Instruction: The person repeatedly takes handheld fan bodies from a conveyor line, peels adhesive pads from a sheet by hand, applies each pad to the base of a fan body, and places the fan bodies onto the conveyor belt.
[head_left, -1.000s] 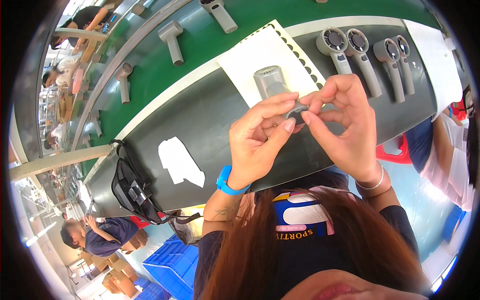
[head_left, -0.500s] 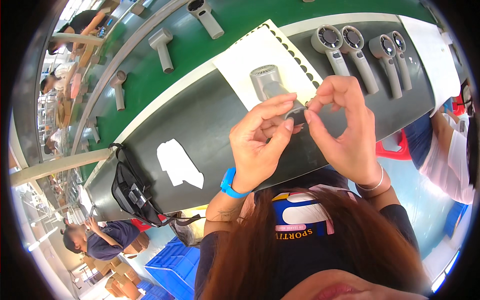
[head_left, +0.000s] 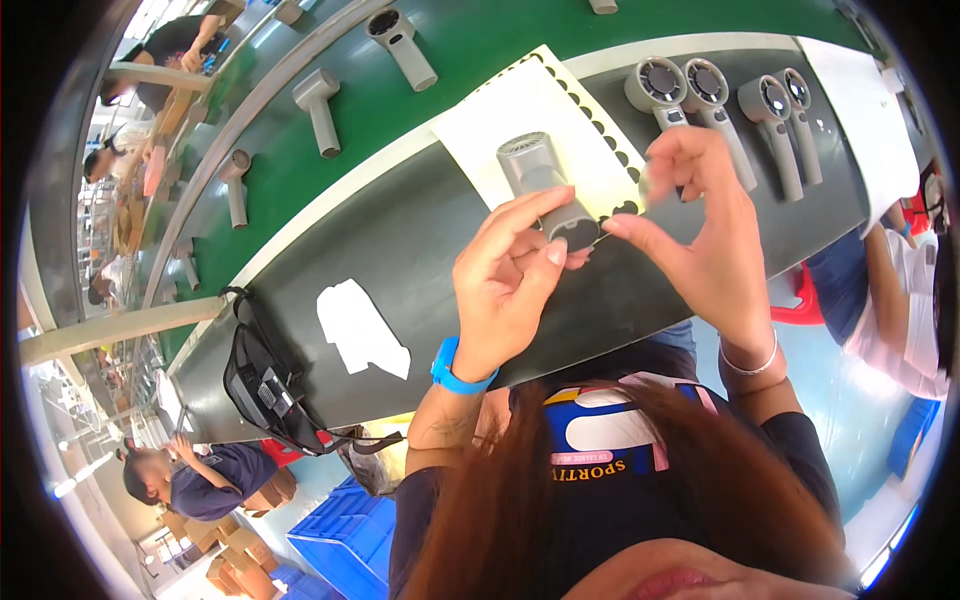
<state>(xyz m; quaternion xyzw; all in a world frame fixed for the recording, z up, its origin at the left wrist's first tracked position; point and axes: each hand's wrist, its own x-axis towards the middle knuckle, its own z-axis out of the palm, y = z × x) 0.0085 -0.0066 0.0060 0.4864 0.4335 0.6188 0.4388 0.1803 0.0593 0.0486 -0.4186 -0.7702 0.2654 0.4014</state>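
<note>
A grey handheld fan [head_left: 527, 158] lies tilted in my left hand [head_left: 508, 275], whose fingers and thumb wrap round the lower handle. Its vented head points away from me, and the dark round end of the handle [head_left: 573, 230] faces me. To the right hovers my right hand [head_left: 705, 235], thumb and forefinger spread apart with nothing visible between them; the forefinger tip is blurred. Behind the fan is a pale yellow sheet [head_left: 480, 125] with rows of dark round stickers along its edge. The right fingertips are nearest the sheet's near right corner.
Several grey fans, one of them a handheld fan [head_left: 770, 110], rest on the dark table at right. More fans lie on the green conveyor belt [head_left: 270, 110]. A white paper piece [head_left: 360, 328] and a black bag [head_left: 262, 375] are at left. A blue crate [head_left: 345, 540] stands below. Other people sit around.
My right hand has let go of the handle's end and drawn right and slightly up, its fingers parting. The left hand has shifted slightly left, turning the handle's end into fuller view.
</note>
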